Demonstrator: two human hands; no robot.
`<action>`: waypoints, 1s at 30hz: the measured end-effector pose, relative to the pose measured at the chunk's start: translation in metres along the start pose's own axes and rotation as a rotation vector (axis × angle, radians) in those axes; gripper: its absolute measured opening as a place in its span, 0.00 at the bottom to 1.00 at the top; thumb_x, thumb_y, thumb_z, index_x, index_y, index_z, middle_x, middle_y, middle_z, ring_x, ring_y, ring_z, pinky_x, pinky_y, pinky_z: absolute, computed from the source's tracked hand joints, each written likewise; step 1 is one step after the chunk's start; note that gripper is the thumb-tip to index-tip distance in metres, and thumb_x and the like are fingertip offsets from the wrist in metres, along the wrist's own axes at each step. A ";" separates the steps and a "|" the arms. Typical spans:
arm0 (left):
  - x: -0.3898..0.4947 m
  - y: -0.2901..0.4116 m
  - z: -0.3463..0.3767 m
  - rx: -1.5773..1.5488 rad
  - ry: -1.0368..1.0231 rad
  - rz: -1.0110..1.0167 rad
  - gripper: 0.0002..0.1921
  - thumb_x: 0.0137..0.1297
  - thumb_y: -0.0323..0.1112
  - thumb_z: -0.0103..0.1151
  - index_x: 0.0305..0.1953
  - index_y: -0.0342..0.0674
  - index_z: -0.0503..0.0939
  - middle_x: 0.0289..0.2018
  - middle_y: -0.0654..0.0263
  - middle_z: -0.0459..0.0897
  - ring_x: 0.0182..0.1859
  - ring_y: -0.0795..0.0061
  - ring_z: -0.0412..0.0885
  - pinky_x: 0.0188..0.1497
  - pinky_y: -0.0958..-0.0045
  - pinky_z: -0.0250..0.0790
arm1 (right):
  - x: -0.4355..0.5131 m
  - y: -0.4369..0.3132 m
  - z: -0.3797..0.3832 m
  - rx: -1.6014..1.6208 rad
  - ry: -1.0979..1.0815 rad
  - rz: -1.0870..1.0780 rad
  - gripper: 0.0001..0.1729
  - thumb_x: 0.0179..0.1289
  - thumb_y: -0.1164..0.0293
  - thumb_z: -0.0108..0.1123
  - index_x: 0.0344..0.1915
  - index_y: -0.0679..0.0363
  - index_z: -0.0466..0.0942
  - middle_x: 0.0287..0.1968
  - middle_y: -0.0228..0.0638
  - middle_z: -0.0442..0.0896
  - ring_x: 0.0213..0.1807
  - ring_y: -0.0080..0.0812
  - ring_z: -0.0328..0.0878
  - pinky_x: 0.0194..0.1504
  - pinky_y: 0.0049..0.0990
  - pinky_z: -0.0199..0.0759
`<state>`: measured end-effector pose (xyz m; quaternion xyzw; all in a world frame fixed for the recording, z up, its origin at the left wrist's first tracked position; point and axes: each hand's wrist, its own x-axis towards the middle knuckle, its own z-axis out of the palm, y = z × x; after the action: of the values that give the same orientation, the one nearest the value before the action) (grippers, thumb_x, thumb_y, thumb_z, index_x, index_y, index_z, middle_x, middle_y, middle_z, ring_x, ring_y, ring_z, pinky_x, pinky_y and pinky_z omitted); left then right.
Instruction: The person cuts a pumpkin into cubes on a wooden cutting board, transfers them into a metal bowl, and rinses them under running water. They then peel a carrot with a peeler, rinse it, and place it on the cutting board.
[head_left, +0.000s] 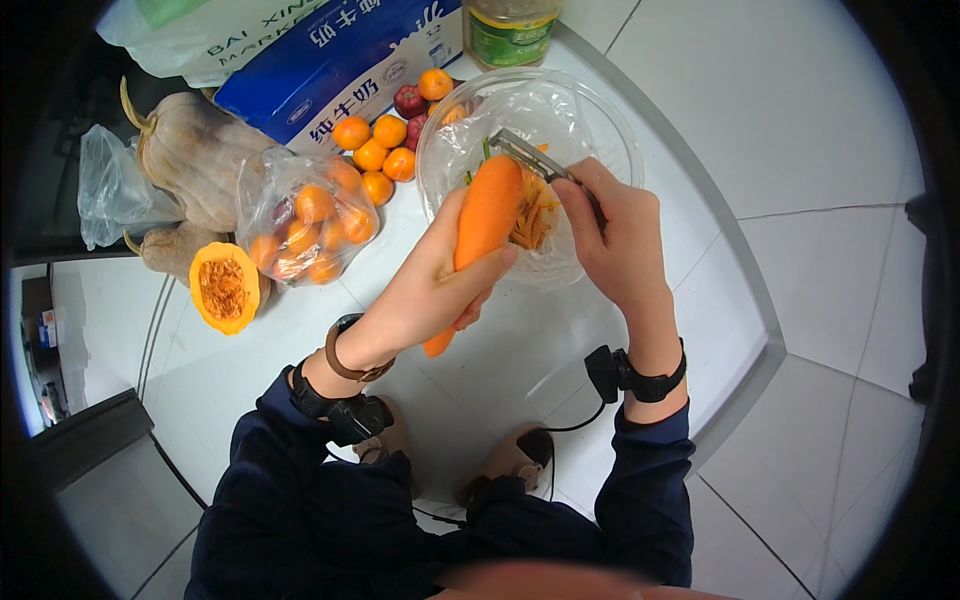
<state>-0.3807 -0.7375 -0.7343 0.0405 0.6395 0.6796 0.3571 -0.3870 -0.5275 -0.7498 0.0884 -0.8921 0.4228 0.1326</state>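
Note:
My left hand (442, 274) grips a large carrot (489, 206) tilted up and away from me, its thin end poking out below my fist. My right hand (619, 232) holds a metal vegetable peeler (531, 156) by its handle. The peeler's head lies close to the carrot's thick upper end; whether the blade touches is hard to tell. Beneath both stands a clear round plastic bowl (637, 142) lined with a transparent bag (559, 97). Orange peelings (534, 225) and some green scraps lie inside it, partly hidden by the carrot.
Left of the bowl are loose orange fruits (370, 155), a bag of fruit (307, 225), a halved pumpkin (225, 289) and a whole squash (199, 157). A blue-and-white carton (337, 67) and a green-labelled bottle (512, 37) stand behind. The table's grey edge (750, 277) curves along the right.

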 end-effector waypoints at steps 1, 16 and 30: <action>0.000 0.001 0.000 -0.010 0.007 0.017 0.29 0.73 0.34 0.57 0.69 0.42 0.56 0.27 0.71 0.72 0.19 0.85 0.69 0.21 0.81 0.64 | 0.002 0.002 0.000 0.013 -0.017 0.001 0.08 0.71 0.71 0.61 0.36 0.65 0.77 0.17 0.39 0.67 0.18 0.31 0.60 0.24 0.26 0.61; 0.009 -0.007 -0.001 -0.263 0.011 0.170 0.30 0.75 0.33 0.55 0.71 0.36 0.55 0.40 0.62 0.78 0.35 0.78 0.80 0.32 0.73 0.81 | -0.007 0.007 -0.008 -0.236 0.109 0.096 0.06 0.66 0.69 0.65 0.36 0.60 0.79 0.30 0.42 0.82 0.26 0.44 0.79 0.27 0.35 0.71; -0.003 -0.002 0.007 -0.074 0.108 0.087 0.24 0.73 0.30 0.55 0.66 0.41 0.59 0.31 0.69 0.71 0.19 0.86 0.66 0.18 0.82 0.60 | -0.004 -0.001 0.001 -0.048 -0.039 -0.045 0.07 0.68 0.70 0.62 0.36 0.62 0.76 0.22 0.42 0.76 0.21 0.42 0.72 0.25 0.32 0.67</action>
<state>-0.3741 -0.7332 -0.7333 0.0183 0.6301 0.7187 0.2933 -0.3826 -0.5290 -0.7511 0.1132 -0.9023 0.3962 0.1269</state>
